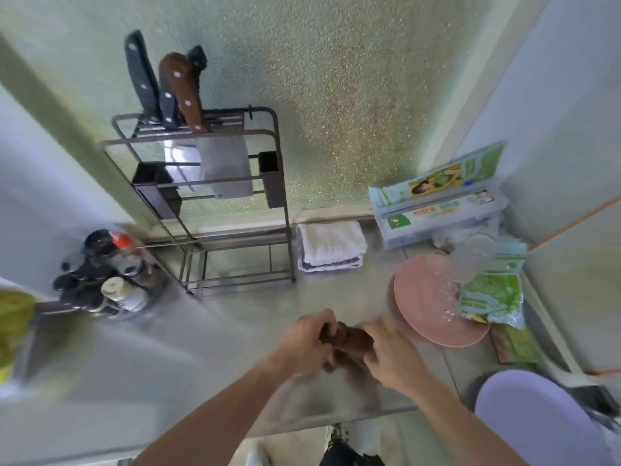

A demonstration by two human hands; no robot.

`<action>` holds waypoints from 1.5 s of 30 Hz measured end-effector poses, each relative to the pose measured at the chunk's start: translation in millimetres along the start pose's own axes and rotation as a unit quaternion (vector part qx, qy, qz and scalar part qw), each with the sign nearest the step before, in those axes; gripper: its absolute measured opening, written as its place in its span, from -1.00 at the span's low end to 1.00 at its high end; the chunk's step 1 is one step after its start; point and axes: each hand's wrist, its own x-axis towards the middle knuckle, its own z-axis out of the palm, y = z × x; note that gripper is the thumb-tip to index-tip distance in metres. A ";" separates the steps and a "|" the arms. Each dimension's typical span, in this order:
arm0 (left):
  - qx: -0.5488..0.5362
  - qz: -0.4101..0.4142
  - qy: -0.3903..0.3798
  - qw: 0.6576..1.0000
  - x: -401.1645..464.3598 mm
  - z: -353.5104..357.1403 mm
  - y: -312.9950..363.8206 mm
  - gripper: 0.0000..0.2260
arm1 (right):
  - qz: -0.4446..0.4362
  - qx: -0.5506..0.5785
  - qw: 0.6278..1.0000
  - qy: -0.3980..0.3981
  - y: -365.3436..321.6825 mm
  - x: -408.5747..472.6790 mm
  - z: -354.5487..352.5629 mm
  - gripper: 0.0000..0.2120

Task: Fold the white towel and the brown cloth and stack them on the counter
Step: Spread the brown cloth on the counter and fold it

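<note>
The white towel (331, 246) lies folded on the counter (235, 317) against the back wall, right of the knife rack. The brown cloth (351, 343) is bunched small between both hands above the counter's front part. My left hand (307, 344) grips its left side, fingers curled over it. My right hand (391, 354) holds its right side. Most of the cloth is hidden by the fingers, and the picture is blurred there.
A metal knife rack (215, 196) with knives stands at the back left. Sauce bottles (111, 274) sit further left. A pink plate (433, 307), a clear glass bowl (470, 260), green packets (494, 294) and wrap boxes (437, 210) crowd the right. A lilac lid (537, 418) lies front right.
</note>
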 end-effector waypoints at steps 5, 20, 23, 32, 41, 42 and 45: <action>-0.003 0.043 0.055 0.998 -71.1 -79.0 -7.8 -0.73 | -0.054 0.110 0.992 -0.008 -110.1 9.8 -7.3 -0.52; -0.183 -0.074 0.281 0.939 -193.1 -230.9 -30.8 -0.95 | -0.239 0.093 0.961 0.101 -327.4 -26.7 8.7 -0.48; -0.252 -0.084 0.256 0.929 -207.3 -245.3 -32.0 -0.86 | -0.219 0.100 0.964 0.111 -338.2 -20.2 2.5 -0.74; -0.260 0.001 0.193 0.946 -228.4 -258.3 -39.1 -0.58 | -0.166 0.212 0.954 0.131 -362.4 -11.8 -25.6 -0.82; -0.300 0.027 0.119 0.946 -223.6 -267.0 -25.8 -0.63 | -0.246 0.007 0.958 0.145 -359.6 -16.8 -32.0 -0.80; -0.277 0.034 0.119 0.953 -222.9 -265.7 -25.7 -0.58 | -0.247 0.011 0.956 0.159 -358.6 -15.5 -33.3 -0.85; -0.101 0.018 0.225 0.969 -220.1 -263.7 -26.7 -0.59 | -0.245 0.025 0.949 0.196 -357.2 -14.2 -39.2 -0.90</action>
